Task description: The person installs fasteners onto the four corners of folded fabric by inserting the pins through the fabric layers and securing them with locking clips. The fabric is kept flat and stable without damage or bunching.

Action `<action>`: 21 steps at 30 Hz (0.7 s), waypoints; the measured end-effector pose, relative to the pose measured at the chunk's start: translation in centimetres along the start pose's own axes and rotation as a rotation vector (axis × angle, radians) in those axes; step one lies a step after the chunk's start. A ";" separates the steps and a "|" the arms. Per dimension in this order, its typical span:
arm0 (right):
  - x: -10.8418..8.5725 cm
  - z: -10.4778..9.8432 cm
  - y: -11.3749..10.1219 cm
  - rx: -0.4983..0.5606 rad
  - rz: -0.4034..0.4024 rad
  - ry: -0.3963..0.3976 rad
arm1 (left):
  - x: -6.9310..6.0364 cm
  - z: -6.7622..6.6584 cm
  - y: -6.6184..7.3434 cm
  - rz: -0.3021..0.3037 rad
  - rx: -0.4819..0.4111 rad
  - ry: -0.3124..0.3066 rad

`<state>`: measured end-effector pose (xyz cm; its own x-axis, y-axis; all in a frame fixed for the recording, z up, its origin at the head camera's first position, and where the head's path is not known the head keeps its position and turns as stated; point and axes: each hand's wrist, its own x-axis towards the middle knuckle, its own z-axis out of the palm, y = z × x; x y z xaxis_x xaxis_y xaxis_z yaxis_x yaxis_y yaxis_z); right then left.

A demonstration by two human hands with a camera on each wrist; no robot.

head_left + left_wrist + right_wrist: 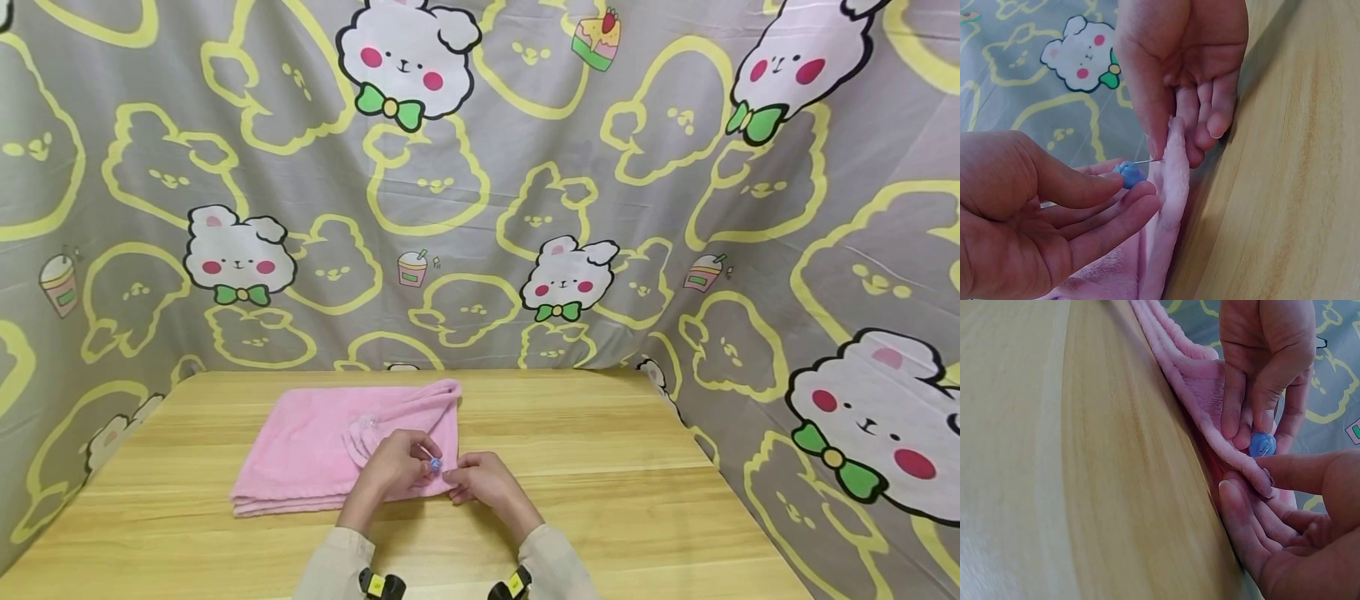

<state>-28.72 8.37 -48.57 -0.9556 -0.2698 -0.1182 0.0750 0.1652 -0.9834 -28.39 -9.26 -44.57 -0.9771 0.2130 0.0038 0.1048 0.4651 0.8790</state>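
A pink folded towel (307, 442), soft like fleece, lies on the wooden table. My left hand (396, 462) pinches a pin with a blue, lumpy head (1129, 175) between thumb and fingers. From that head a thin metal shaft reaches to the towel's rolled edge (1175, 178); whether its tip has entered the cloth I cannot tell. At the towel's near right corner, my right hand (487, 482) grips the edge between thumb and fingers. In the right wrist view the pin's blue head (1262, 445) shows just beside this gripped edge.
On the towel, left of the pin, sits a small clear-and-whitish item (367, 423), too small to make out. The wooden table (585, 467) extends to both sides. A grey curtain (480, 200) printed with cartoon rabbits and yellow outlines encloses the back and sides.
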 end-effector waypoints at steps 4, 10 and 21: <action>0.0 0.0 0.0 -0.005 0.001 0.001 | 0.1 0.0 0.0 -0.002 0.001 -0.004; 0.1 0.0 0.1 -0.002 0.007 0.005 | 0.0 0.0 -0.1 0.006 -0.002 -0.004; 0.1 0.0 0.1 -0.007 0.010 0.009 | -0.1 -0.1 0.1 0.022 0.032 0.014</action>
<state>-28.78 8.33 -48.73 -0.9574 -0.2594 -0.1266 0.0825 0.1745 -0.9812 -28.29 -9.32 -44.42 -0.9769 0.2118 0.0296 0.1319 0.4878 0.8630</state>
